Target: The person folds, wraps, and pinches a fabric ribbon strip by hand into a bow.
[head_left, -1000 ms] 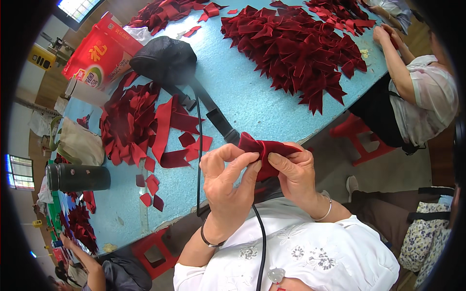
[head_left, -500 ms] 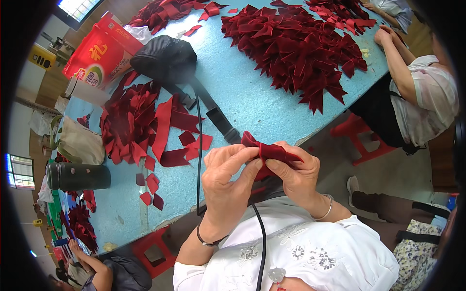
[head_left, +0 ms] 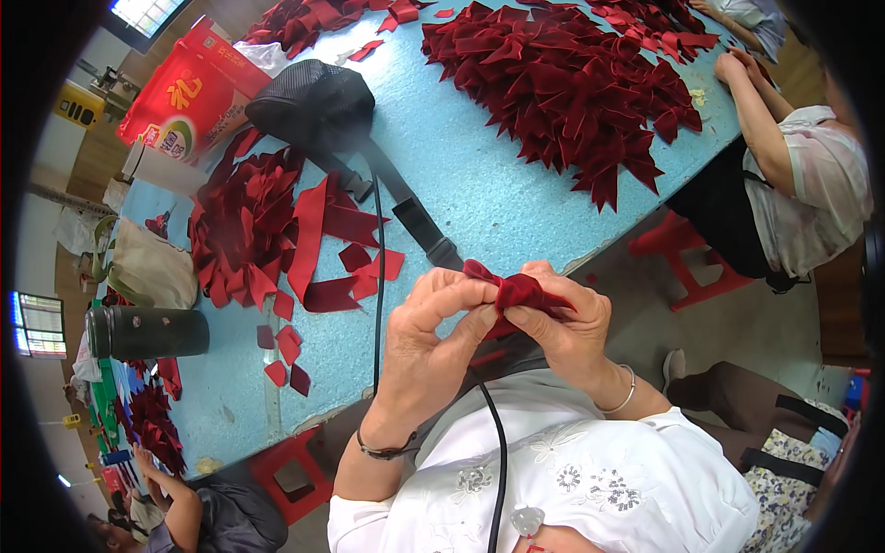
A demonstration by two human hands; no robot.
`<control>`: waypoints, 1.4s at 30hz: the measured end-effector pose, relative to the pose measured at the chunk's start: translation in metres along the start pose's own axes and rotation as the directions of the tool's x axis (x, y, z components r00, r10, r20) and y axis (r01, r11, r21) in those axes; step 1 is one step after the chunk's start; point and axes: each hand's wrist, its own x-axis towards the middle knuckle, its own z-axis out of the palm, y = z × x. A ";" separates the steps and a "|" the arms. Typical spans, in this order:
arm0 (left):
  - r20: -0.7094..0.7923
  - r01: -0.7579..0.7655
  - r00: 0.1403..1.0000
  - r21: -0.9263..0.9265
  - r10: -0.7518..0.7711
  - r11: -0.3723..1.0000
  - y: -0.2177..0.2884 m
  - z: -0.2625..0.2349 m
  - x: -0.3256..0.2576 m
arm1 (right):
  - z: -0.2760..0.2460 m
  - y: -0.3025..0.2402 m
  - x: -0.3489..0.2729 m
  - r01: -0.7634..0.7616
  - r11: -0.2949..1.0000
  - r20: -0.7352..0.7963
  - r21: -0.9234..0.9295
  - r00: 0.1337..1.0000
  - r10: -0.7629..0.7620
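Two hands meet just right of the middle of the frame, both clamped on one dark red ribbon piece (head_left: 527,293). The left hand (head_left: 431,323) pinches its left side and the right hand (head_left: 573,323) pinches its right side. The thumbs sit close to each other below the gathered middle, perhaps so the folds don't slip open. The fingers hide the back, so it is hard to tell how it is tied, if it is tied at all.

The piece is up off the blue table (head_left: 516,221), near the white shirt (head_left: 590,461), maybe so it is easy to see. Left of the hands, four small red scraps (head_left: 289,344) lie loose on the table. Above them is one pile of red ribbon strips (head_left: 244,221), likely put there to be within reach. One big heap of red bows (head_left: 562,88) fills the upper middle, too tangled to count.

Farther out, there is one black bag (head_left: 313,101) and one red packet (head_left: 189,92) at the upper left, and one dark bottle (head_left: 152,332) at the left. Two red stools (head_left: 678,263) show by the table.
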 end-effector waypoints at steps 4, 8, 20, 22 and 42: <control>0.021 0.064 0.998 0.007 -0.064 0.998 0.004 0.000 0.002 | 0.001 -0.003 -0.003 -0.335 0.903 -0.022 0.267 0.935 0.353; -0.194 0.024 0.980 -0.061 -0.035 0.998 0.005 -0.001 -0.001 | -0.001 -0.004 0.006 -0.501 0.609 0.067 0.615 0.803 0.593; -0.176 -0.387 0.826 0.513 0.535 0.766 -0.019 0.002 -0.012 | 0.003 -0.003 0.007 -0.551 0.404 0.185 0.731 0.729 0.659; -0.156 -0.402 0.818 0.536 0.554 0.743 -0.020 0.003 -0.011 | 0.004 -0.004 0.007 -0.556 0.409 0.175 0.723 0.721 0.670; -0.163 -0.294 0.898 0.470 0.409 0.832 -0.015 0.008 -0.008 | 0.006 -0.004 0.006 -0.537 0.446 0.137 0.716 0.735 0.664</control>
